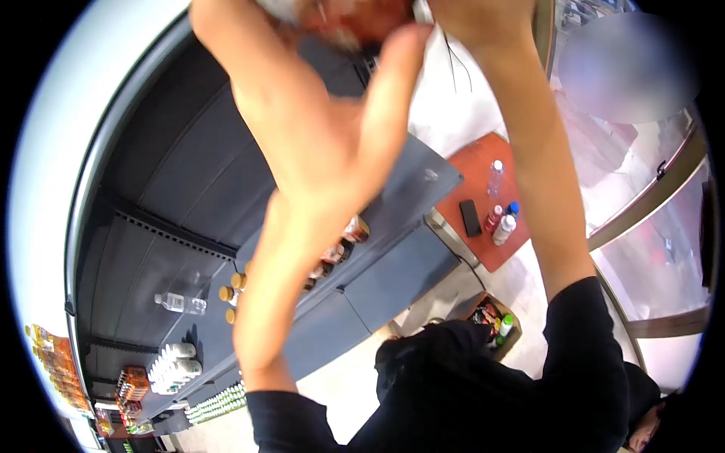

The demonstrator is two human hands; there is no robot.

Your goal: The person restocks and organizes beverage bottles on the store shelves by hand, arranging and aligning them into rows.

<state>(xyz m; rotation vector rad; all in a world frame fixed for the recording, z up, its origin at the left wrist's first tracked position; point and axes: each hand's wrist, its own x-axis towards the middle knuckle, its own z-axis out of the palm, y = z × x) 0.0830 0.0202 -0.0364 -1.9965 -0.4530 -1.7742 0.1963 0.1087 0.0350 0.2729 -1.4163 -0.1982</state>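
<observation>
My left hand is raised high at the top centre, its thumb and fingers around the underside of a blurred red-brown item that the top edge cuts off. My right hand is up beside it at the top edge; its fingers are out of frame, so what it touches is hidden. Below my left hand, several dark jars and gold-capped bottles stand on the grey shelf, partly behind my left forearm.
A clear bottle and white bottles are on the shelving at the left. A red-brown table holds several bottles and a black phone-like item. Below it is a box of goods. Part of another person shows lower right.
</observation>
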